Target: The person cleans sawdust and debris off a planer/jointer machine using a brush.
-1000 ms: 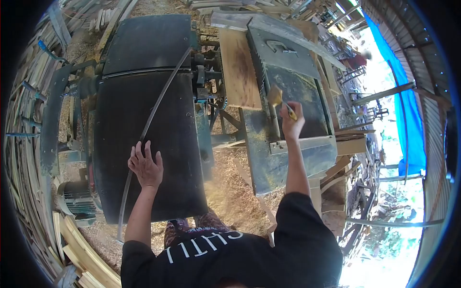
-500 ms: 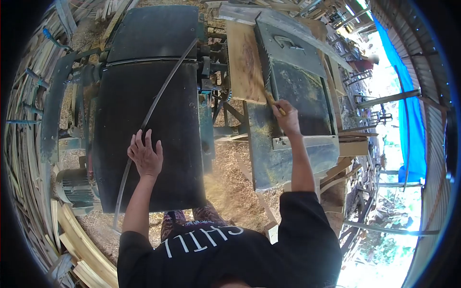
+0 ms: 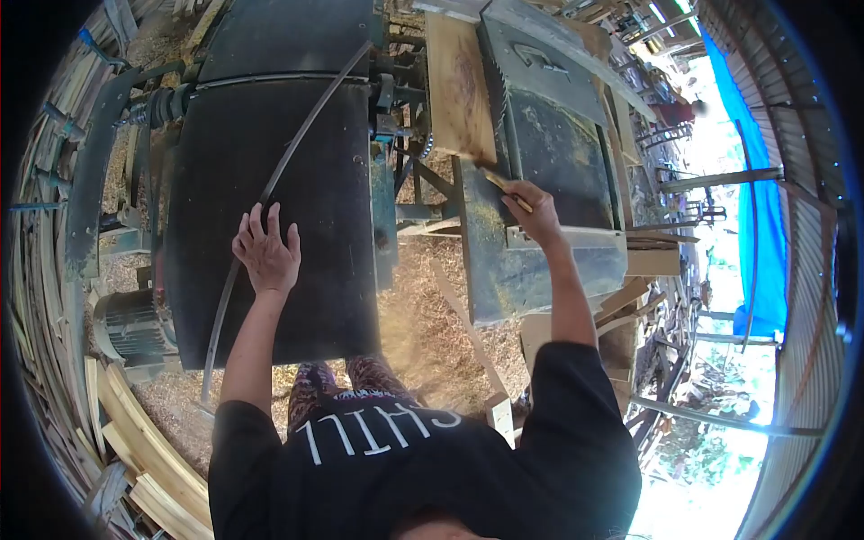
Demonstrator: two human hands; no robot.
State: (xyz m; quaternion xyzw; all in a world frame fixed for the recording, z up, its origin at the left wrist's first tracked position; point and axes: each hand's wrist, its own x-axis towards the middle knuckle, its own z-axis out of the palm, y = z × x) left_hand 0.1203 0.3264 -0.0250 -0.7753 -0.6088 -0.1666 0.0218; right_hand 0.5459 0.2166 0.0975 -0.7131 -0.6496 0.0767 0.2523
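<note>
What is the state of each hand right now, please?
Left hand: open, palm down, over the long thin strip.
Right hand: closed, holding the brush.

Daylight from R, blown out nr blue tarp [image 3: 760, 261]; black tabletop [image 3: 328, 234] dim; fisheye edges warped, corners blk.

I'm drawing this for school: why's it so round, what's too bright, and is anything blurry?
Head view: black corners and curving metal sheeting, probably from a wide lens; head view: white glare beside the blue tarp; head view: the brush in the right hand looks smeary at its tip.
</note>
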